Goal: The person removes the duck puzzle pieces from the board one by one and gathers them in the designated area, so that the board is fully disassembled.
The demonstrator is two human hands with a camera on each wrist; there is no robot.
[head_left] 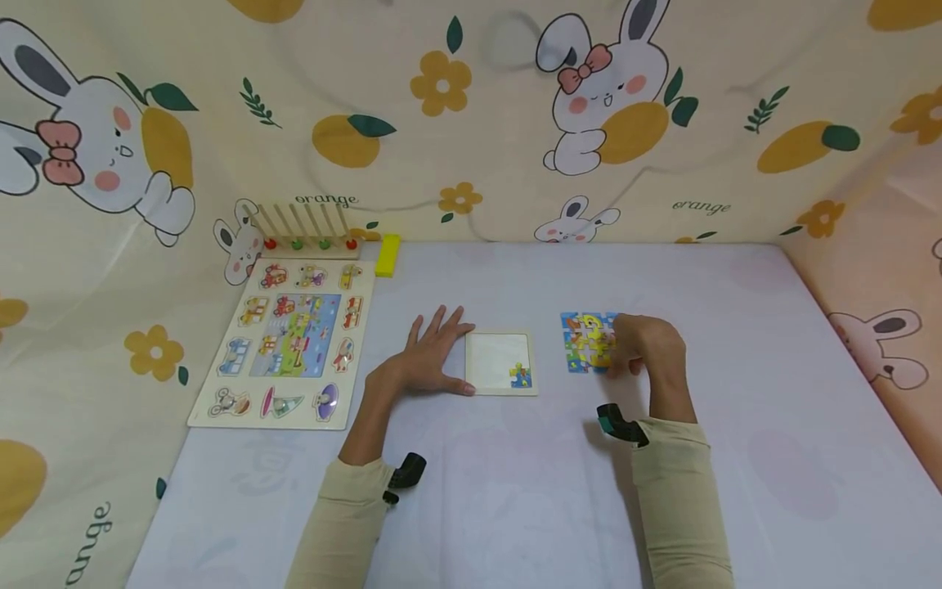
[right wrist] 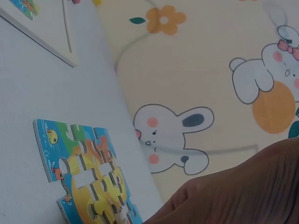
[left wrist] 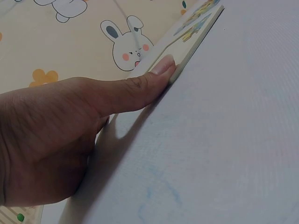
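Observation:
My left hand point(head_left: 427, 357) has its fingers spread on the table, touching the left side of a small square puzzle frame point(head_left: 489, 356). In the left wrist view the thumb point(left wrist: 161, 67) lies on the frame's edge. Joined jigsaw pieces point(head_left: 521, 376) lie in the frame's lower right corner. To the right of the frame sits a colourful block of jigsaw pieces point(right wrist: 84, 196), with a few gaps among them. Over its right edge, my right hand point(head_left: 648, 342) bends downward; its fingertips are mostly hidden, so whether they pinch a piece does not show.
On the left lies a large wooden picture board point(head_left: 302, 409) with knobbed vehicle and toy shapes. Behind it stand a pegged wooden rack point(head_left: 309, 248) with coloured beads and a yellow block point(head_left: 387, 256). A patterned cloth backdrop point(head_left: 471, 164) rises behind the table.

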